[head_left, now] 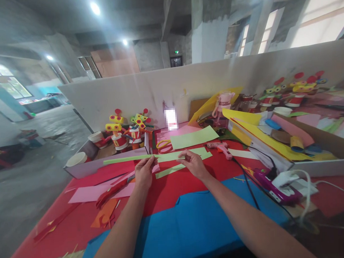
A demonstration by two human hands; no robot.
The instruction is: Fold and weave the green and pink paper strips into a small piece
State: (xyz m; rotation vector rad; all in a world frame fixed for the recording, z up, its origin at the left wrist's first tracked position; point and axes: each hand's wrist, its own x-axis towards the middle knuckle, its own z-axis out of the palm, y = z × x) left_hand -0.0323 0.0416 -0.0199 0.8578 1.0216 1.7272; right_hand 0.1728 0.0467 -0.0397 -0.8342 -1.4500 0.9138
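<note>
My left hand [144, 172] is pinching a green strip [123, 160]; my right hand [194, 165] is holding a narrow pinch, contents unclear.

A yellow-headed figure [119, 141] and a green-headed figure [135, 134], both cup-bodied, stood in a low tray [108, 168] at the left of the bench [58, 212], with a white cup [76, 158] at the tray's near end. On the right lay a purple power strip [288, 194] bearing a white plug [285, 178]; farther back, an open box [325, 168] held rolled and loose coloured paper. A pale partition [125, 89] ran along the far side, and beyond it rose a pillar [211, 41], partly white.
</note>
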